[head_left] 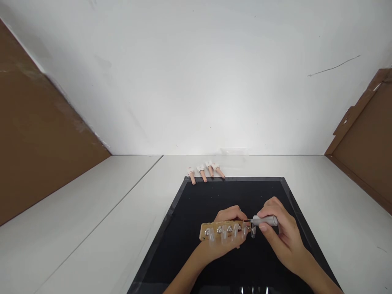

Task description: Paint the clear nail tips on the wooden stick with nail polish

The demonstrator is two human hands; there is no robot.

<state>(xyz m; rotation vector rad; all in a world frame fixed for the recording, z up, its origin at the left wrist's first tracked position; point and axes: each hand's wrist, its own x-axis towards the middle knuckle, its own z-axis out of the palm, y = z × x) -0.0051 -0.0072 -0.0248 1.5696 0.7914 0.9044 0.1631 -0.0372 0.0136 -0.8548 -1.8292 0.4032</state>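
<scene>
My left hand (228,241) is closed around a wooden strip (202,231) and holds it above the black mat. Several round shiny studs run along the strip, with clear nail tips (224,232) sticking out from them. To its right, my right hand (284,234) pinches a nail polish brush (268,221) by its grey handle. The brush's thin dark end points left and meets the strip's right end, close to the last clear tips. Whether the bristles touch a tip is too small to tell. My left fingers partly hide the strip's far side.
A black mat (239,194) with taped edges lies on the white table (122,212). Several peach-coloured pegs with white tops (203,174) lie at its back edge. Shiny clear objects (252,290) show at the bottom edge. Brown panels (39,134) stand at both sides, a white wall behind.
</scene>
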